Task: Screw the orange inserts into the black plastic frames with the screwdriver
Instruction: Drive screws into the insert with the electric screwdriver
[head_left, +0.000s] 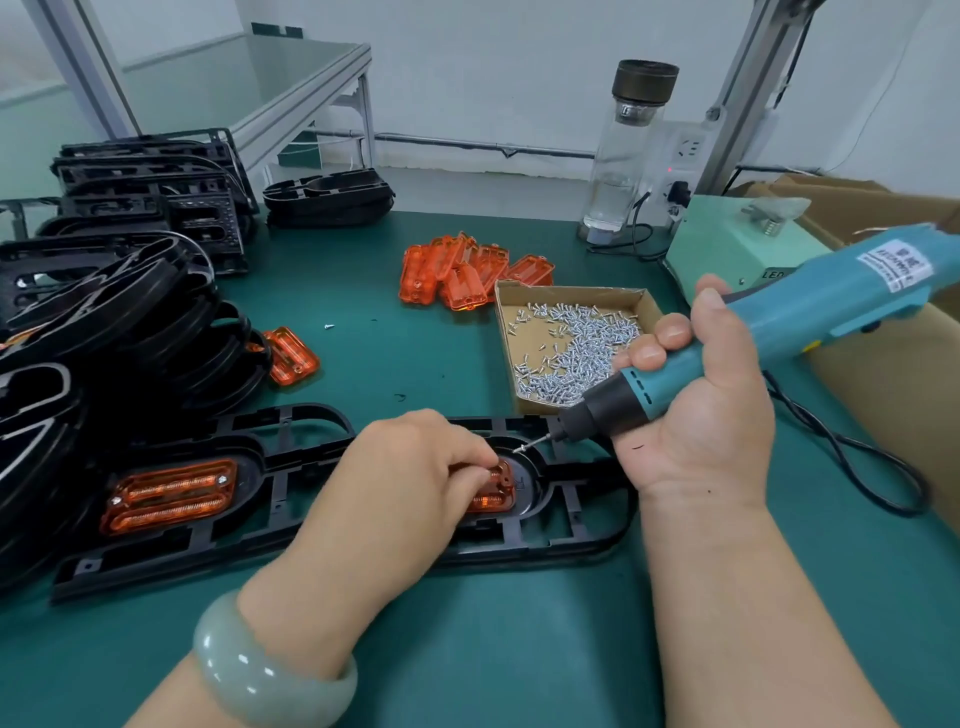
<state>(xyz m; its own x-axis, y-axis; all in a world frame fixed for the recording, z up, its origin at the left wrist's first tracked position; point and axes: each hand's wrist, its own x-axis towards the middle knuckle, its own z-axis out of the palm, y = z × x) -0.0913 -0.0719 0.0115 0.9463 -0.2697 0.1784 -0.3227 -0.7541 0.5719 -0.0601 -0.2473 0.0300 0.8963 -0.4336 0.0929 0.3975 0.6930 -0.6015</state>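
- Your left hand (415, 467) lies palm down, fingers curled, tips pinching the orange insert (496, 500).
- Your right hand (696, 421) wraps the screwdriver (810, 306), palm facing you, forearm reaching in from the lower right.

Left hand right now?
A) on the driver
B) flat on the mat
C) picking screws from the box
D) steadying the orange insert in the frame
D: the left hand pinches the orange insert seated in the black frame, while the right hand holds the screwdriver with a screw at its bit.
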